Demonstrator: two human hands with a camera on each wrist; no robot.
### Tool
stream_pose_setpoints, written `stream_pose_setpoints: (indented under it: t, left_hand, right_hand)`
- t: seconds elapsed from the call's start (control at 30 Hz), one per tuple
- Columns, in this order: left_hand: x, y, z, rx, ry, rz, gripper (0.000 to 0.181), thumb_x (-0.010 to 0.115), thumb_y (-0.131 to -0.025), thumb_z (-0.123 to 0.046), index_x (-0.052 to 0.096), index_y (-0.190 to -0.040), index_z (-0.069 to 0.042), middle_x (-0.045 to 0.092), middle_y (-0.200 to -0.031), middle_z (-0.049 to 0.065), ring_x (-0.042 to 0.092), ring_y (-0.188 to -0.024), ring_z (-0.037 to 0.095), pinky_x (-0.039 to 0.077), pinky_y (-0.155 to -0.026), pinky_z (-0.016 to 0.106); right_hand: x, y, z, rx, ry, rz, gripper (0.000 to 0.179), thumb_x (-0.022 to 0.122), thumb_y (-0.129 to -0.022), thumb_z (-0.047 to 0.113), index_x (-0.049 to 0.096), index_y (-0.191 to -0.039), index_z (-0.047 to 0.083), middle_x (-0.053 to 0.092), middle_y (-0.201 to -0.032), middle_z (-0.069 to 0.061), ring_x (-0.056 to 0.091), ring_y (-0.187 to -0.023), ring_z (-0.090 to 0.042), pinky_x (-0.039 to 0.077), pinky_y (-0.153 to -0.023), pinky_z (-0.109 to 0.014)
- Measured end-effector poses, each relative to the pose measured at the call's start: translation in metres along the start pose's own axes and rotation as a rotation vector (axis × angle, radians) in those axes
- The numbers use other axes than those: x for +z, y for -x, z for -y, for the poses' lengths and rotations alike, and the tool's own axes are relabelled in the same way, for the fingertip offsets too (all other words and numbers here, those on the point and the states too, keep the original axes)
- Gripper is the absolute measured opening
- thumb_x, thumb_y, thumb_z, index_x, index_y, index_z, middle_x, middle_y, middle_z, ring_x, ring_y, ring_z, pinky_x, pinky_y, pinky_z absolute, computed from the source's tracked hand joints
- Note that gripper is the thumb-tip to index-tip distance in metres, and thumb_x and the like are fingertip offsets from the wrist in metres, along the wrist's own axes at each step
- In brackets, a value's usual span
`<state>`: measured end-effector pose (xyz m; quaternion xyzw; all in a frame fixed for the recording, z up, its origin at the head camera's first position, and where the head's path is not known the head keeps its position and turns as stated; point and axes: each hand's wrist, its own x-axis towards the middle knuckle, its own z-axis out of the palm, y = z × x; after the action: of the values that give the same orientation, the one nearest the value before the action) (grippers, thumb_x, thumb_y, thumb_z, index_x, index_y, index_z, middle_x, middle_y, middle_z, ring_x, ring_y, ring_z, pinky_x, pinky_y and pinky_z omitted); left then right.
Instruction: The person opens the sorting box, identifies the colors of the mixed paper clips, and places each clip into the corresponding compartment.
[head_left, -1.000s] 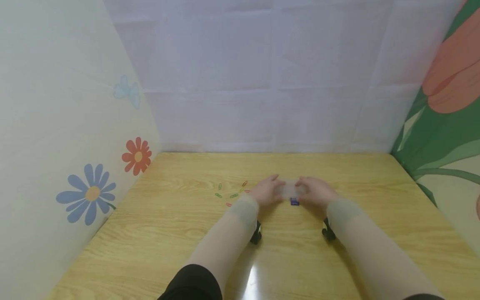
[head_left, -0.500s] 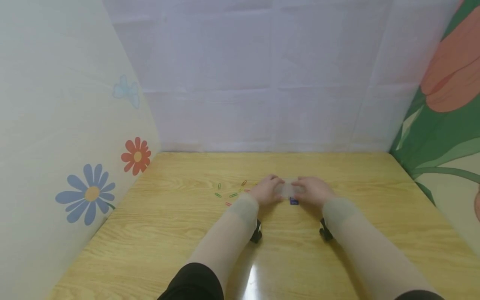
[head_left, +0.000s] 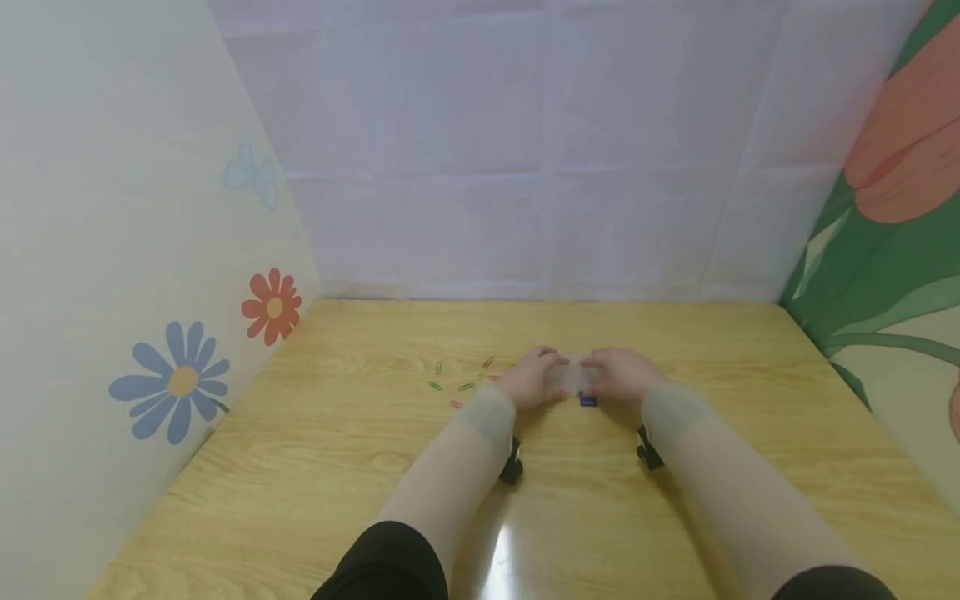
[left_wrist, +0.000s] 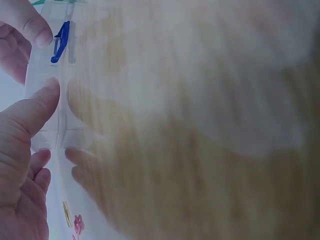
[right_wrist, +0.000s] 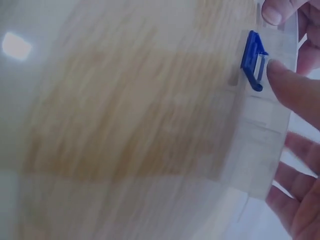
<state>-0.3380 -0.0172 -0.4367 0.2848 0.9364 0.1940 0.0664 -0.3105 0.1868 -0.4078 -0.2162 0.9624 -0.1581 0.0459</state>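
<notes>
Both my hands on a clear box

A clear plastic box (head_left: 574,379) is between my two hands, in front of me and a little to the right of the middle, and it seems to rest on the table. A blue latch (right_wrist: 252,62) is on the side that faces me. Whether the lid is closed, I cannot tell.

My left hand (head_left: 534,379) grips the left end of the box, with the thumb on the near side. My right hand (head_left: 621,373) holds the right end in the same manner, and its thumb is just beside the latch.

To the left of my left hand, some small paper clips (head_left: 467,387) lie scattered; I see green, red, pink and yellow.

The table (head_left: 337,467) is of light yellowish colour with a wood grain, and it is shiny: near me it carries a bright reflection (head_left: 501,558) of light. Behind it hangs a whitish cloth (head_left: 450,150) with fold lines. The pale left wall (head_left: 97,167) shows a blue flower (head_left: 182,381), a red flower (head_left: 272,307) and a faint butterfly (head_left: 252,176). At the right there is a big coral flower (head_left: 911,133) with green leaves (head_left: 862,283).
</notes>
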Motion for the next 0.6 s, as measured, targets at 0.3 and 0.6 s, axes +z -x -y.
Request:
stream_pose_setpoints:
  t: [0.3,0.6]
  left_hand:
    - [0.0022,-0.0003,0.0047,-0.005,0.04,-0.011,0.058,0.07,-0.087,-0.039,0.049,-0.139,-0.022,0.033,-0.15,0.008,0.043,-0.13,0.026,0.041,-0.102,0.042]
    - [0.0031,0.0003,0.0049,0.003,0.053,-0.018,0.059,0.072,-0.087,-0.036,0.048,-0.139,-0.022,0.035,-0.148,0.007,0.047,-0.126,0.025,0.043,-0.099,0.04]
  right_hand:
    - [-0.0034,0.0014,0.0042,-0.011,0.01,0.015,0.046,0.07,-0.087,0.026,0.061,-0.129,0.01,0.05,-0.138,-0.021,0.047,-0.125,-0.042,0.033,-0.103,-0.057]
    - [-0.0077,-0.002,0.0035,0.044,-0.026,0.055,0.046,0.069,-0.087,0.03,0.061,-0.129,0.014,0.055,-0.136,-0.014,0.048,-0.124,-0.039,0.033,-0.103,-0.057]
